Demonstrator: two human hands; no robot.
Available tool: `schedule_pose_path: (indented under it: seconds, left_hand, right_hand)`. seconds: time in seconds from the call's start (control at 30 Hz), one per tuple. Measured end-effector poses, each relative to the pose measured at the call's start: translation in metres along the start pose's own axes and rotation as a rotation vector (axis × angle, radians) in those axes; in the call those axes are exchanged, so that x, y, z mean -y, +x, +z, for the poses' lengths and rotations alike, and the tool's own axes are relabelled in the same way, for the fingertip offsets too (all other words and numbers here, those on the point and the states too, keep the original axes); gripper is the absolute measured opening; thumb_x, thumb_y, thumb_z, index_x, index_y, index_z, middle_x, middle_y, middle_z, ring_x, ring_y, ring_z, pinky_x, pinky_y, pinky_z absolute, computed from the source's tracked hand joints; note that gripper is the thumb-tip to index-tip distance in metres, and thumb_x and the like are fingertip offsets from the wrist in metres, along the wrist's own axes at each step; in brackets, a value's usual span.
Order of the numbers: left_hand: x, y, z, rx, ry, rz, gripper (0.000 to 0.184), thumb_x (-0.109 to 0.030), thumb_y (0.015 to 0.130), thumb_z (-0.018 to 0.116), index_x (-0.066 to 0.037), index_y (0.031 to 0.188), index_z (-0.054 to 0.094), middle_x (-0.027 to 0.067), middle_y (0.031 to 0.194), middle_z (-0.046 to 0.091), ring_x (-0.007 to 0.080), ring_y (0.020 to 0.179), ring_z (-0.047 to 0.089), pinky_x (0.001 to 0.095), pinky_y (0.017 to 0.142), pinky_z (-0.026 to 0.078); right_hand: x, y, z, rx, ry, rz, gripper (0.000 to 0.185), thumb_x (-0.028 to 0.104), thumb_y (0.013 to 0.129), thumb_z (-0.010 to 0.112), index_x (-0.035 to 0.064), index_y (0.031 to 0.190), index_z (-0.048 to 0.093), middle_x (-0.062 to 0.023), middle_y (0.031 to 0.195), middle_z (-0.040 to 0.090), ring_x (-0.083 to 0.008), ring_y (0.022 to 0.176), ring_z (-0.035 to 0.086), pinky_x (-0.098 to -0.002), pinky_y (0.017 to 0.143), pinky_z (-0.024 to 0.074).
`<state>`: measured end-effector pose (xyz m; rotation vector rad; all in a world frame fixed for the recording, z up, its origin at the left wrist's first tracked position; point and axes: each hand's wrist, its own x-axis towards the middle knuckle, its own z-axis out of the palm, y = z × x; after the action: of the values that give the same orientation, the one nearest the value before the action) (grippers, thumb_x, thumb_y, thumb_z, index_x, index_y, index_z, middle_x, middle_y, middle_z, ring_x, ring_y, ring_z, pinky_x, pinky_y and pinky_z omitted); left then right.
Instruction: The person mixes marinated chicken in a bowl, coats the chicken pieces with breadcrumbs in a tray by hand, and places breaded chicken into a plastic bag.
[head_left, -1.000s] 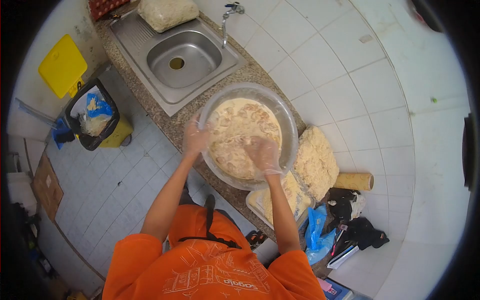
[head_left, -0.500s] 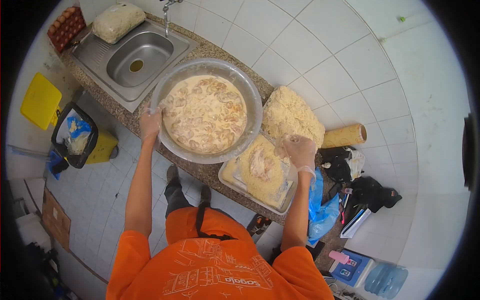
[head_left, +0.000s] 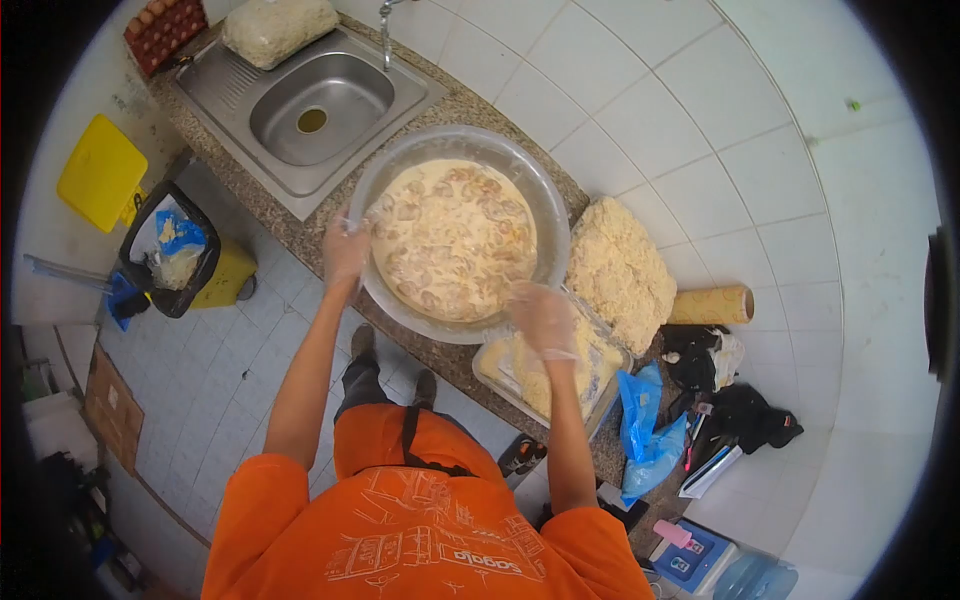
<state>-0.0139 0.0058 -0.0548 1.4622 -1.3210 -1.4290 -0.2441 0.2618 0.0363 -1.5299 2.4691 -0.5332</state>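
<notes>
Presently: right hand point(head_left: 545, 320) between bowl and tray

Metal-grey bowl point(head_left: 556, 220) on the granite surface point(head_left: 322, 228), round, no long axis; batter-coated pieces point(head_left: 455, 235) inside, ahead of the person. Left hand point(head_left: 346, 252), clear-gloved, grasps its left rim. Right hand, likewise gloved, is over the bowl's near-right rim and the shallow tray point(head_left: 500, 394) of breading; it is the nearer to both the tray and the crumb heap point(head_left: 620, 285) beyond. Right fingers blurred: cannot tell whether they hold anything or touch the rim. Forearm and hand hide part of the tray; the pieces, possibly chicken, are hard to make out.
</notes>
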Motion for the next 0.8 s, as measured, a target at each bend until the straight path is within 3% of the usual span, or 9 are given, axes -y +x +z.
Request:
schedule_pose_path:
  seconds: [0.13,0.2,0.3,0.4,0.5,0.6,0.7,0.73,0.8]
  left_hand:
    - [-0.027,-0.013,-0.005,0.057,-0.160,-0.092,0.047,-0.013,0.101,0.068,-0.007,0.147,0.062,0.0159,0.129,0.075,0.0241,0.111,0.072,0.0371,0.098,0.054]
    - [-0.017,-0.004,-0.007,0.059,-0.046,-0.011,0.047,-0.014,0.100,0.069,-0.007,0.146,0.063,0.0170,0.128,0.075,0.0263,0.110,0.073,0.0385,0.098,0.055]
    - [0.000,0.005,-0.007,0.053,-0.003,0.051,0.047,-0.014,0.097,0.071,-0.006,0.143,0.065,0.0188,0.125,0.075,0.0293,0.109,0.074,0.0405,0.097,0.056]
    - [-0.006,0.004,-0.009,0.063,-0.048,0.100,0.047,-0.012,0.096,0.072,-0.004,0.141,0.066,0.0202,0.122,0.076,0.0308,0.109,0.075,0.0411,0.097,0.056]
    - [-0.012,0.006,-0.014,0.077,-0.071,0.121,0.044,-0.009,0.095,0.070,-0.001,0.138,0.067,0.0214,0.120,0.076,0.0304,0.108,0.075,0.0413,0.097,0.056]
    - [-0.044,-0.001,-0.030,0.141,-0.098,0.085,0.044,-0.006,0.096,0.068,-0.001,0.139,0.066,0.0221,0.120,0.076,0.0314,0.108,0.075,0.0414,0.097,0.056]
    - [-0.026,0.006,-0.023,0.165,-0.118,0.136,0.046,-0.004,0.096,0.067,-0.002,0.142,0.064,0.0228,0.121,0.075,0.0335,0.110,0.074,0.0420,0.097,0.055]
    - [-0.019,0.008,-0.019,0.155,-0.081,0.133,0.046,-0.004,0.096,0.067,-0.002,0.142,0.064,0.0232,0.121,0.074,0.0345,0.112,0.073,0.0424,0.098,0.055]
    - [-0.017,0.009,-0.020,0.158,-0.033,0.129,0.047,-0.006,0.096,0.067,-0.003,0.143,0.063,0.0237,0.123,0.074,0.0361,0.114,0.072,0.0435,0.100,0.054]
  right_hand:
    - [0.096,0.047,0.051,0.077,-0.182,-0.155,0.016,0.021,0.091,0.069,0.0096,0.094,0.080,-0.0167,0.097,0.077,-0.0373,0.095,0.074,-0.0475,0.084,0.0579]
    - [0.096,0.075,0.104,-0.012,-0.270,-0.278,0.018,0.026,0.089,0.073,0.0109,0.095,0.080,-0.0151,0.090,0.077,-0.0355,0.090,0.075,-0.0452,0.080,0.0587]
    - [0.085,0.111,0.147,0.231,-0.584,-0.199,0.019,0.027,0.089,0.071,0.0100,0.091,0.078,-0.0138,0.090,0.076,-0.0343,0.090,0.075,-0.0450,0.078,0.0590]
    - [0.079,0.120,0.120,0.297,-0.623,-0.366,0.023,0.031,0.092,0.069,0.0101,0.089,0.078,-0.0136,0.089,0.076,-0.0329,0.088,0.075,-0.0442,0.079,0.0599]
    - [0.078,0.120,0.079,0.294,-0.450,-0.379,0.027,0.036,0.094,0.071,0.0094,0.092,0.078,-0.0162,0.086,0.076,-0.0334,0.083,0.074,-0.0441,0.076,0.0596]
    - [0.103,0.136,0.019,0.401,-0.255,-0.066,0.031,0.038,0.092,0.072,0.0084,0.100,0.078,-0.0202,0.093,0.076,-0.0400,0.090,0.074,-0.0500,0.079,0.0583]
    - [0.099,0.147,-0.017,0.262,-0.211,0.004,0.039,0.044,0.089,0.077,0.0075,0.102,0.077,-0.0230,0.093,0.075,-0.0419,0.090,0.073,-0.0512,0.080,0.0576]
    - [0.102,0.146,-0.020,0.215,-0.207,0.079,0.035,0.038,0.093,0.075,0.0050,0.103,0.076,-0.0245,0.093,0.074,-0.0422,0.089,0.073,-0.0511,0.079,0.0576]
    - [0.092,0.138,-0.011,0.095,-0.369,0.020,0.030,0.031,0.092,0.077,0.0053,0.108,0.077,-0.0224,0.093,0.075,-0.0379,0.087,0.074,-0.0472,0.078,0.0589]
